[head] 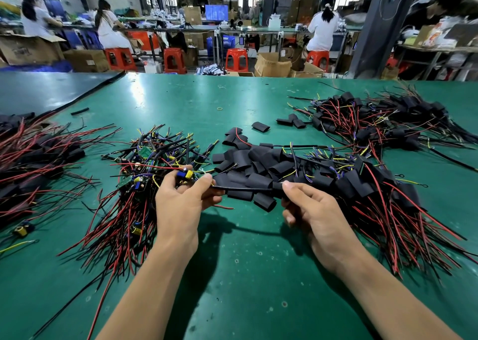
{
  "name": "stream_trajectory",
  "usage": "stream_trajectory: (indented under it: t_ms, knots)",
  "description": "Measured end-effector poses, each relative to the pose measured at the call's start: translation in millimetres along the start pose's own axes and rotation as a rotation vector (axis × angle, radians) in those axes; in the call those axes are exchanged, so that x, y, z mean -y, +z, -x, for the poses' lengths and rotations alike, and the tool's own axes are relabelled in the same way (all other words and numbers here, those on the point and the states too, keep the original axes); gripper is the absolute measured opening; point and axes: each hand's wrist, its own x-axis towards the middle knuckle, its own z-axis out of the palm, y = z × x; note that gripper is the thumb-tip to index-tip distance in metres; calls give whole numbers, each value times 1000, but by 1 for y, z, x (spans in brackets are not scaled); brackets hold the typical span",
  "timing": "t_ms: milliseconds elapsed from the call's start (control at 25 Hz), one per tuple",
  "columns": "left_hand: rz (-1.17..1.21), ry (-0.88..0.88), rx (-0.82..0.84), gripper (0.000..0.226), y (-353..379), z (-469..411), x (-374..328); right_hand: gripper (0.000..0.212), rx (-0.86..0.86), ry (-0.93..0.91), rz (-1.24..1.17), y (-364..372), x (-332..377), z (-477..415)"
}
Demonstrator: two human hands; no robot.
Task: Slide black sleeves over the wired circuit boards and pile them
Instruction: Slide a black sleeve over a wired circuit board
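Hands: your left hand (181,202) curls round a wired circuit board (185,174), its blue and yellow parts up by your thumb; your right hand (313,213) pinches a black sleeve (277,186) between thumb and forefinger
Lead: black wire (243,189) stretched level between both hands, long axis left to right across the bench (245,275), held just above it
Stock: loose sleeves (253,161) heaped just behind; bare boards (144,163) piled at your left; sleeved boards (367,184) piled at your right

Bright overhead light, pale glare on the green table (181,99), hand shadows below, curved wide-angle edges, soft background.
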Motion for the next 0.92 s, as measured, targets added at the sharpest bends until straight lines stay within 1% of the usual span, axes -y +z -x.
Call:
stream_trajectory:
  t_ms: [80, 160, 200, 280, 320, 480, 680, 800, 920]
  knots:
    - [50, -85, 45, 19, 8, 7, 3, 22, 17, 24, -95, 3, -3, 0]
    - [85, -198, 136, 4, 16, 15, 6, 25, 15, 29, -164, 5, -4, -1]
    - [90, -246, 183, 5, 20, 19, 8, 24, 9, 17, -178, 6, -4, -1]
    - [99, -313, 253, 18, 24, 22, 10, 20, -5, -13, -212, 5, -2, -2]
    - [104, -333, 275, 21, 24, 23, 10, 20, -10, -23, -232, 4, -2, -2]
    - [106, -386, 348, 18, 26, 28, 5, 33, 14, -18, -254, 5, 1, -1]
    - [159, -421, 397, 22, 27, 32, 5, 34, 49, 5, -308, 7, 2, 1]
    - [143, -409, 435, 26, 24, 31, 5, 39, 56, 24, -304, 7, 3, 2]
    - [105, -390, 511, 32, 21, 30, 4, 42, 63, 28, -318, 7, 4, 3]
